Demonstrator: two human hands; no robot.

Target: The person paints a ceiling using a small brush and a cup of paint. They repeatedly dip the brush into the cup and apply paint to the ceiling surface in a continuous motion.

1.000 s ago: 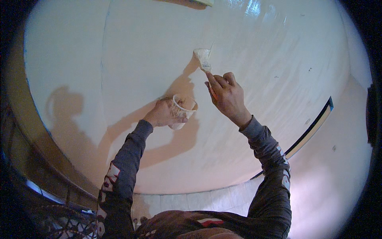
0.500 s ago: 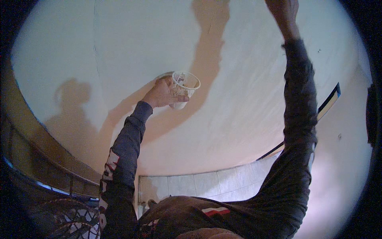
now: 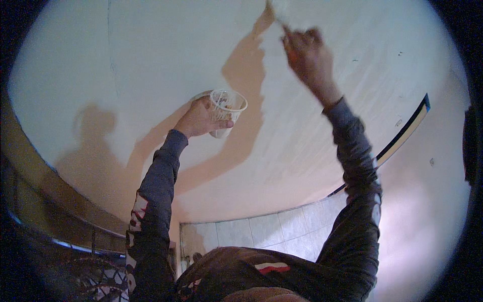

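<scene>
My left hand (image 3: 196, 119) is wrapped round a clear plastic cup (image 3: 228, 117) with a pale rim, held upright in front of the wall. White smears coat its sides, and something whitish sits in the bottom. Higher up and to the right, my right hand (image 3: 313, 61) is closed round a slim paintbrush (image 3: 278, 18), slightly smeared by motion. Its pale end points up and left at the cream wall (image 3: 171, 55); whether it touches cannot be told. Part of the handle is hidden by the fingers.
Shadows of my arms and head fall across the wall. A narrow dark-edged recess (image 3: 402, 133) cuts the wall at the right. Pale tiles (image 3: 264, 230) lie below, near my body. A dark railing (image 3: 93, 236) and patterned metalwork (image 3: 100, 277) stand at the lower left.
My right hand has come down and left from the top edge, bringing the paintbrush into view. My left hand and the cup have shifted only slightly left.
</scene>
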